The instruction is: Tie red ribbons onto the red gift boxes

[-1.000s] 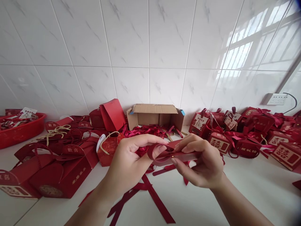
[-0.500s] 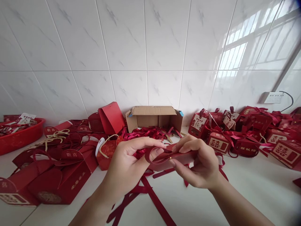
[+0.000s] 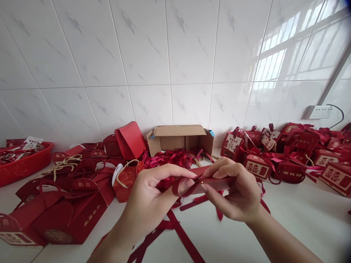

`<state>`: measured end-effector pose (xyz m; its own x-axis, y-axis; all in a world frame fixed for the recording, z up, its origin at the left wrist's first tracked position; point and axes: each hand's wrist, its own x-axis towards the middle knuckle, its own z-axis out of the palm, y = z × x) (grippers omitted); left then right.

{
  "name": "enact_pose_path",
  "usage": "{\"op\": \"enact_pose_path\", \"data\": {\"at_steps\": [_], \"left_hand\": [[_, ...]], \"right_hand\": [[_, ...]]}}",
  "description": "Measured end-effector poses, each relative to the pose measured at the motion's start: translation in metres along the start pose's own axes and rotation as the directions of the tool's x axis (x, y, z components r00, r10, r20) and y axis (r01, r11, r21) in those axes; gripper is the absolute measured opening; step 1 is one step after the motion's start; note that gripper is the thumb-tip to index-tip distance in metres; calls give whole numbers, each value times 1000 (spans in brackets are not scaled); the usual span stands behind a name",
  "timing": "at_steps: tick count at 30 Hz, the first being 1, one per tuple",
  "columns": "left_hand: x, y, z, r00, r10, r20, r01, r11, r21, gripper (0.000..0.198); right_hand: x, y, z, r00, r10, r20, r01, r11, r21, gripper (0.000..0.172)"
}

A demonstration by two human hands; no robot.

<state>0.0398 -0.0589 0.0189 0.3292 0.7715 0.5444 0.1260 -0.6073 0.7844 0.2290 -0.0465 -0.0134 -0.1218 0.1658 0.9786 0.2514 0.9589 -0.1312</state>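
Note:
My left hand (image 3: 155,188) is closed on a dark red strap (image 3: 177,187), its thumb inside the loop and its index finger pressing from above. My right hand (image 3: 237,191) grips a small red gift box (image 3: 219,183) along its edge, fingers on top and thumb below. Where the strap meets the box, a small gold rivet (image 3: 202,182) shows by the right thumb tip. Most of the box lies hidden behind the right fingers. Below the hands, loose dark red ribbons (image 3: 186,239) lie crossed on the white table (image 3: 233,241).
A cardboard box (image 3: 179,130) with red ribbons stands at the wall. Red gift boxes (image 3: 79,213) crowd the left, beside a red basin (image 3: 24,166) of packets. More finished-looking boxes with bows (image 3: 256,166) fill the right. A socket strip (image 3: 318,112) is on the wall.
The strap loop is pinched closer at the rivet, with the left fingertips slightly nearer the right thumb. Both hands sit a little lower and further right in view.

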Motion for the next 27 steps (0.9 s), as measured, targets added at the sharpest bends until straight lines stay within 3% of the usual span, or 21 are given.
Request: {"op": "enact_pose_path", "data": {"at_steps": [6, 12, 17, 21, 27], "left_hand": [[2, 2, 2, 993, -72, 88, 81, 992, -101, 6], [-4, 3, 2, 978, 122, 169, -129, 991, 31, 17], [-9, 2, 10, 952, 287, 106, -297, 949, 100, 24], [-9, 1, 13, 935, 335, 112, -343, 938, 53, 25], [-6, 2, 12, 907, 404, 115, -411, 911, 34, 26]], "right_hand": [[1, 0, -2, 999, -47, 14, 47, 997, -67, 28], [1, 5, -2, 991, -128, -40, 124, 987, -102, 28], [-1, 7, -2, 989, -144, -46, 145, 989, 8, 33], [-2, 5, -3, 996, -79, -37, 80, 996, 32, 33], [0, 4, -3, 994, -109, -12, 109, 991, 76, 32]]}}
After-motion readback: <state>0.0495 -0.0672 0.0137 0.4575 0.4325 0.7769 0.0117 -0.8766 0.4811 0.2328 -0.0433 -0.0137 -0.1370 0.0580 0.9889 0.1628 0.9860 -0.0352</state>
